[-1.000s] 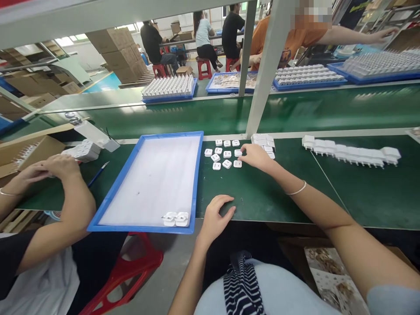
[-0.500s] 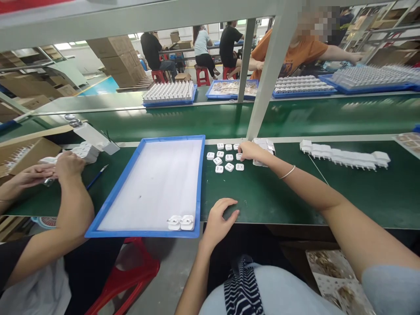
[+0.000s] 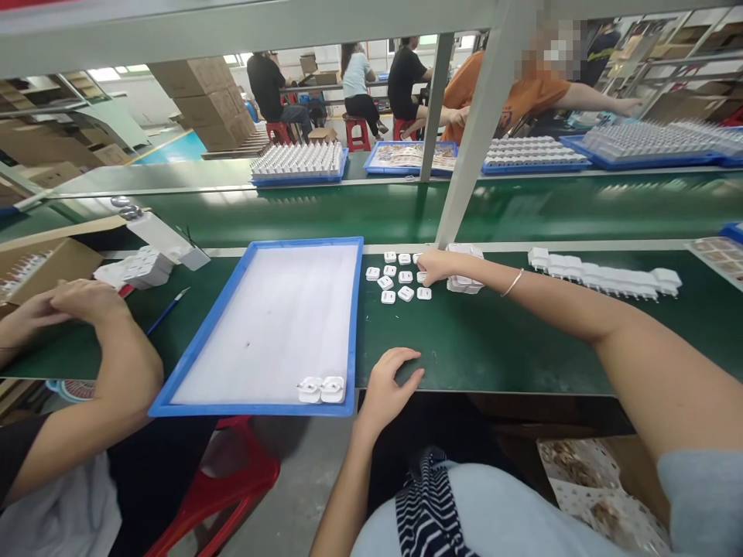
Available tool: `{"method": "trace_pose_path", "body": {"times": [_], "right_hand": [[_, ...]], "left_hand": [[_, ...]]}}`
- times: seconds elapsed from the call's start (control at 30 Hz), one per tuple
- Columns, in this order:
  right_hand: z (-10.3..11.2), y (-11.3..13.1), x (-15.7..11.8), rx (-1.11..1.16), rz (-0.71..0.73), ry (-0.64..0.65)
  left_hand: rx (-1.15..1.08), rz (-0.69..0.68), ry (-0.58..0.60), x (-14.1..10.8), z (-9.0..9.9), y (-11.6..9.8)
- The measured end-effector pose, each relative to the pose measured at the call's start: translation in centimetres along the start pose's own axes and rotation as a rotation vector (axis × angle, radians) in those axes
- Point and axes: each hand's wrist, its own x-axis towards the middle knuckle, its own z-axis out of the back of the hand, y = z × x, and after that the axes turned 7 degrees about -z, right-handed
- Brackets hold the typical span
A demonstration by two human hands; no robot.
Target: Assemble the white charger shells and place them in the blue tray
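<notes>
My right hand [image 3: 436,267] reaches to the back of the green bench, fingers bent together at the upper right of a group of small white square plastic pieces [image 3: 405,277]. Its fingertips partly cover one or two of them, so what they pinch is hidden. Just right of that hand stands a stack of larger white plastic housings [image 3: 465,280]. My left hand [image 3: 393,387] rests at the front edge of the bench, thumb and fingers apart around nothing. In the blue-rimmed tray [image 3: 355,325], two white housings with metal prongs [image 3: 321,390] sit at the near right corner.
A row of white housings [image 3: 604,275] lies to the right on the bench. At the left, a co-worker's hands [image 3: 87,300] are close together near white parts, with a blue pen-like tool [image 3: 168,311] nearby. An upright metal post [image 3: 473,131] rises behind my right hand.
My right hand has shifted very slightly left, its forearm turning a little. My left hand keeps its place. The co-worker's hands have moved left, away from the white parts.
</notes>
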Motion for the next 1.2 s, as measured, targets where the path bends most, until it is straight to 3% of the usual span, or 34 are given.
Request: {"method": "trace_pose_path", "body": {"times": [0.43,0.87,1.1,1.2], "right_hand": [[-0.7,-1.0,0.4,-0.017,0.046,0.003],[0.2,-2.7,0.3,0.224,0.017,-0.119],[2.9,-5.2,-3.6,0.465,-0.05,-0.32],[2.3,-6.6,-7.0,0.561,-0.121,-0.489]], "left_hand": [[0.019,0.002,-0.009,0.0,-0.1,0.0],[0.036,0.011,0.001,0.1,0.0,0.0],[0.044,0.028,0.006,0.3,0.1,-0.2],[0.051,0.032,0.002,0.3,0.2,-0.2]]}}
